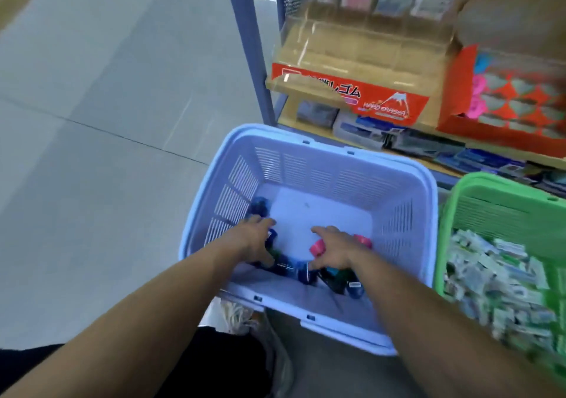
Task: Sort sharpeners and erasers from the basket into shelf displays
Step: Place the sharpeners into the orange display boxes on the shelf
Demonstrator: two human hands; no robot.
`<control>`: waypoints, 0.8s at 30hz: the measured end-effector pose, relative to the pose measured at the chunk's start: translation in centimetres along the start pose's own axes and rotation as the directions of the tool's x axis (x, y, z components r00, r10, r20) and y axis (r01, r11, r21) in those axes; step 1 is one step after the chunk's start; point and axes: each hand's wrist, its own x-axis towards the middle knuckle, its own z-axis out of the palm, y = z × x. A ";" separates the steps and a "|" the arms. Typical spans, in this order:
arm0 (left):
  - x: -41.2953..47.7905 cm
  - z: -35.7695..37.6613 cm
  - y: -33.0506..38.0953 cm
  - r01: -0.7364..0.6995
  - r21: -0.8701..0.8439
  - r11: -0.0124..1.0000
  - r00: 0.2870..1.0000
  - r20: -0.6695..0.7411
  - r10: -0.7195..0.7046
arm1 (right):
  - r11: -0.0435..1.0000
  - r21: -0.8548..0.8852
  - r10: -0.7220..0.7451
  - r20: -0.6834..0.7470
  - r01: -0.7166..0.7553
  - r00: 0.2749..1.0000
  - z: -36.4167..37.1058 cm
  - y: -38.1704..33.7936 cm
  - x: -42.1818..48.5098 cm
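Curled fingers of the right hand [335,252] clamp pink sharpeners [317,249] near the bottom of the lavender basket [306,140]. Beside it, the left hand [255,240] lies over dark blue sharpeners [284,267] heaped along the basket's near wall; blur hides whether it holds any. A green basket [490,189] stands just to the right, piled with packeted erasers [496,278]. Beyond both, a red "HARD ERASER" display box [382,100] sits on the wooden shelf [277,86].
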 end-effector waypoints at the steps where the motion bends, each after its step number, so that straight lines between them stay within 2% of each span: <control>1: 1.0 -0.2 -0.5 -0.027 0.087 0.996 0.999 0.020 0.026 | 1.000 -0.010 -0.020 0.013 0.020 1.000 0.6 -0.1 0.5; 4: 3.3 0.7 -1.9 -0.087 0.192 0.978 0.995 0.073 0.074 | 0.996 -0.063 -0.062 -0.023 0.060 0.998 2.1 -0.2 1.2; 10: 5.4 2.0 -2.6 -0.124 0.114 0.986 0.982 0.156 0.106 | 0.994 -0.049 -0.093 0.034 0.094 0.995 3.4 0.1 2.1; 14: 5.7 1.9 -2.1 -0.112 0.062 0.992 0.979 0.176 0.099 | 0.990 0.077 -0.115 -0.012 0.115 0.993 3.7 -0.3 2.5; 20: 5.8 1.3 -1.8 -0.038 -0.005 0.999 0.991 0.127 0.039 | 0.967 0.228 -0.101 -0.074 0.116 0.992 4.1 -0.9 3.1; 24: 5.4 1.1 -1.8 -0.019 -0.047 0.999 0.985 0.169 0.026 | 0.950 0.295 -0.091 -0.055 0.103 0.994 4.2 -1.3 3.2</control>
